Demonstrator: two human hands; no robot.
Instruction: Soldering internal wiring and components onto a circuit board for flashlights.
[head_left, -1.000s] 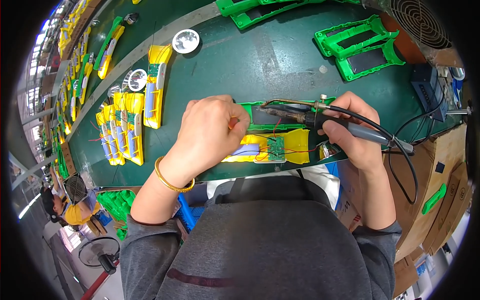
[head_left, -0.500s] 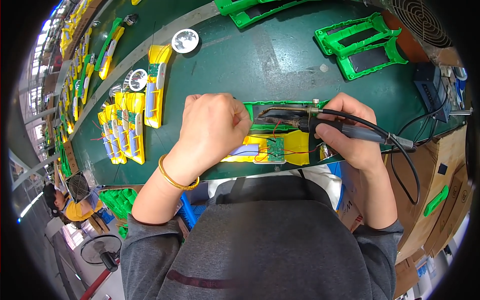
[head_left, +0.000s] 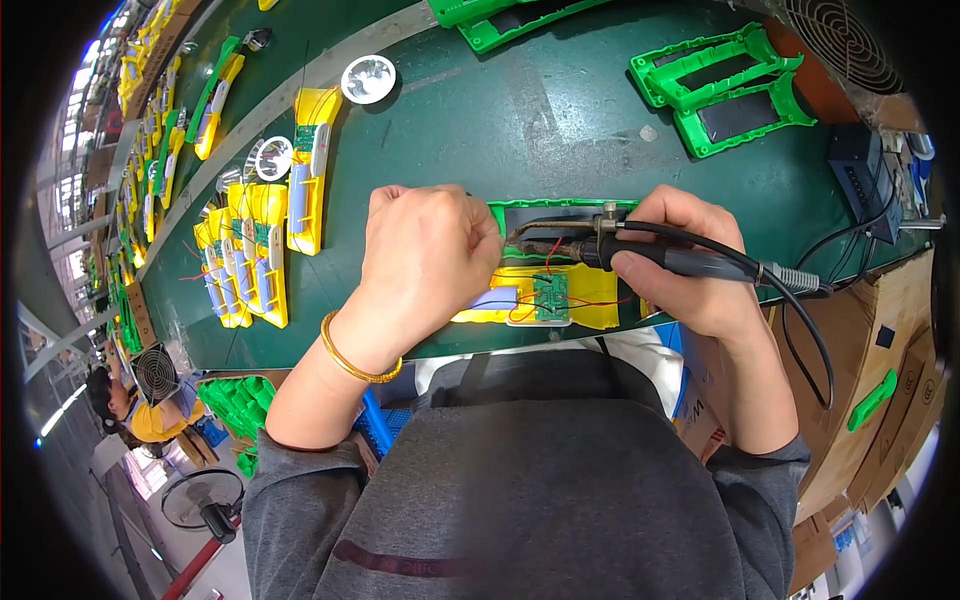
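Observation:
My right hand [head_left: 692, 262] grips a soldering iron [head_left: 690, 260] with a thin metal tube clamped above its shaft. The iron's tip points left and reaches the fingertips of my left hand [head_left: 428, 240]. Those fingers are pinched together at the left end of a green plastic housing [head_left: 497, 212] with a dark panel; whatever they hold is hidden. Nearer to me lies a yellow housing half [head_left: 597, 300] carrying a blue cylindrical battery [head_left: 493, 300] and a small green circuit board [head_left: 551, 297]. Red and black wires run from the board.
Several yellow halves with batteries [head_left: 265, 275] lie to the left, beside round reflectors [head_left: 369, 79]. Green housings [head_left: 735, 118] sit at the far right. A dark blue box [head_left: 858, 180] with cables stands at the right edge, near a fan grille [head_left: 845, 40] and cardboard [head_left: 850, 340].
My right hand has shifted slightly left with the soldering iron, bringing its tip up to my left fingertips. The left hand has barely moved.

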